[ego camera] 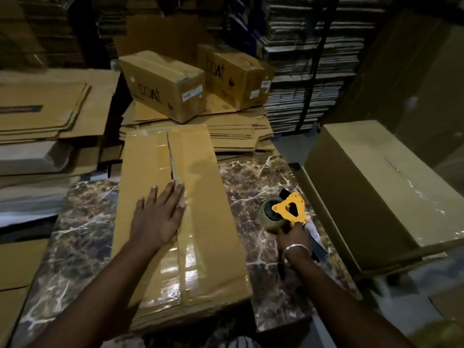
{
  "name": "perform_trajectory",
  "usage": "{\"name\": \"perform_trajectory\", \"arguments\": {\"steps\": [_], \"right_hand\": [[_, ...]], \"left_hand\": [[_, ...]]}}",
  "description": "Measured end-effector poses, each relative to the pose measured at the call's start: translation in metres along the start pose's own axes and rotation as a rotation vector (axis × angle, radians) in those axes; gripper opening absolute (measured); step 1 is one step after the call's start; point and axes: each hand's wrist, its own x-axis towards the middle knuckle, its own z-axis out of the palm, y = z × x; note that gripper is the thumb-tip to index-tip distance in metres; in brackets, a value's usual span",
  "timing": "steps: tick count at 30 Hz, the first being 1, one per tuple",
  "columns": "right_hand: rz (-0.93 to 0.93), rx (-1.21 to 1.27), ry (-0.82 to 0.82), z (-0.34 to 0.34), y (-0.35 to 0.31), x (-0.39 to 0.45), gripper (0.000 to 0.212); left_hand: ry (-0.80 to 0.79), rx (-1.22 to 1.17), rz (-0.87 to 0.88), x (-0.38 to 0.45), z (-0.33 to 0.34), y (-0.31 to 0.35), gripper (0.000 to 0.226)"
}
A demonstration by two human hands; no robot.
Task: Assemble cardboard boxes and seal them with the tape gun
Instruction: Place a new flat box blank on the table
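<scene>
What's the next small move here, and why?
Probably bring the tape gun back onto the box and run tape up the far half of its centre seam. Glossy tape covers the near part only, and beyond the left hand the flaps gape. That hand lies flat on the seam, pressing it down, while the right hand grips the gun over the marble table.

Both bare forearms reach forward from the bottom edge. The left hand point(158, 217) lies palm down, its fingers straight and slightly spread, pressing flat on the surface under it. The right hand point(292, 236) is turned back-up, its fingers curled tight round a handle, with a thin silver metal bangle point(295, 249) circling the wrist.
</scene>
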Motion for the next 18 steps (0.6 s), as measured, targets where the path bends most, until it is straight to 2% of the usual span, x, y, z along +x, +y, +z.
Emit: {"name": "perform_trajectory", "arguments": {"steps": [2, 4, 6, 8, 11, 15, 18], "right_hand": [[0.069, -0.173, 0.023, 0.009, 0.024, 0.025, 0.058], [0.067, -0.290, 0.070, 0.007, 0.031, 0.038, 0.058], [0.094, -0.272, 0.078, 0.001, 0.034, 0.046, 0.045], [0.143, -0.239, -0.012, -0.004, 0.036, 0.057, 0.034], [0.092, -0.242, -0.108, 0.001, 0.047, 0.073, 0.041], [0.044, -0.250, -0.039, 0.015, 0.059, 0.076, 0.053], [0.029, -0.194, -0.026, 0.020, 0.055, 0.061, 0.056]], "left_hand": [[0.000, -0.008, 0.019, 0.000, 0.000, 0.000, 0.072], [0.005, -0.028, 0.020, -0.001, -0.001, 0.000, 0.074], [-0.001, -0.037, 0.023, -0.002, -0.003, 0.001, 0.075], [-0.024, -0.039, 0.034, -0.003, -0.005, 0.001, 0.079], [-0.041, -0.017, 0.049, -0.005, -0.007, 0.001, 0.082], [-0.023, -0.010, 0.066, -0.008, -0.006, 0.002, 0.083], [-0.030, 0.001, 0.085, -0.008, -0.008, 0.000, 0.092]]}}
